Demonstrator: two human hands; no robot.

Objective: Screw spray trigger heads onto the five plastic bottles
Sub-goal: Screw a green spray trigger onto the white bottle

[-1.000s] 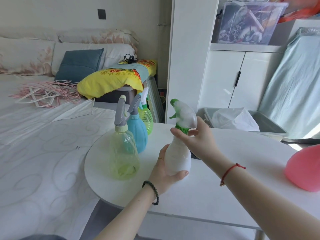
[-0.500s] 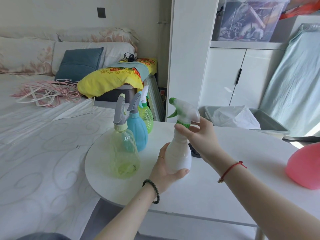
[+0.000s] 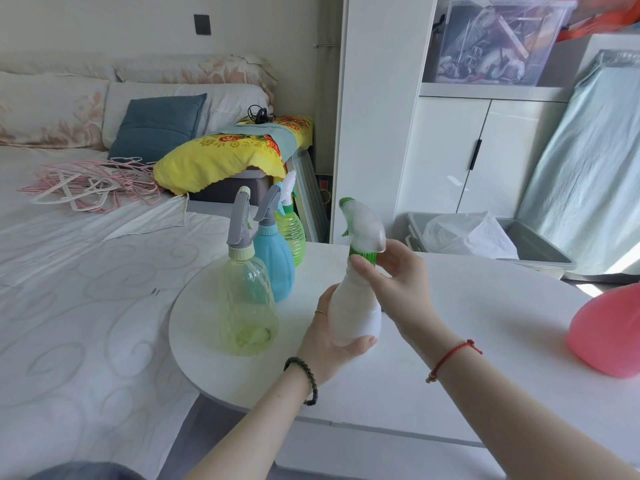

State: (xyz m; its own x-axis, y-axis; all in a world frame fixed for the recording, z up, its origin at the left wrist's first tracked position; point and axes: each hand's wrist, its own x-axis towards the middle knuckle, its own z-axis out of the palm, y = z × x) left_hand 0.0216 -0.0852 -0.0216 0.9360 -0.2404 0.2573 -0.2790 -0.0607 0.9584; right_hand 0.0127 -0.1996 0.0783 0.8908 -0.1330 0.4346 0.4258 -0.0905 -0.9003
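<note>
My left hand (image 3: 332,337) wraps the base of a white bottle (image 3: 355,306) standing on the white table (image 3: 450,375). My right hand (image 3: 398,282) pinches the green ribbed collar (image 3: 363,257) of the white trigger head (image 3: 365,226) on top of that bottle. To the left stand three bottles with trigger heads on: a pale yellow one (image 3: 247,303), a blue one (image 3: 275,265) and a green one (image 3: 294,233) behind. A pink bottle (image 3: 606,334) lies at the table's right edge, its neck out of frame.
A bed with a white quilt (image 3: 86,289) lies to the left, with pink hangers (image 3: 93,188) on it. A grey bin (image 3: 540,247) with a plastic bag stands behind the table, next to a white cabinet (image 3: 485,150).
The trigger head has turned on the white bottle's neck, and my right hand's fingers have shifted their hold on the green collar. My left hand stayed on the bottle.
</note>
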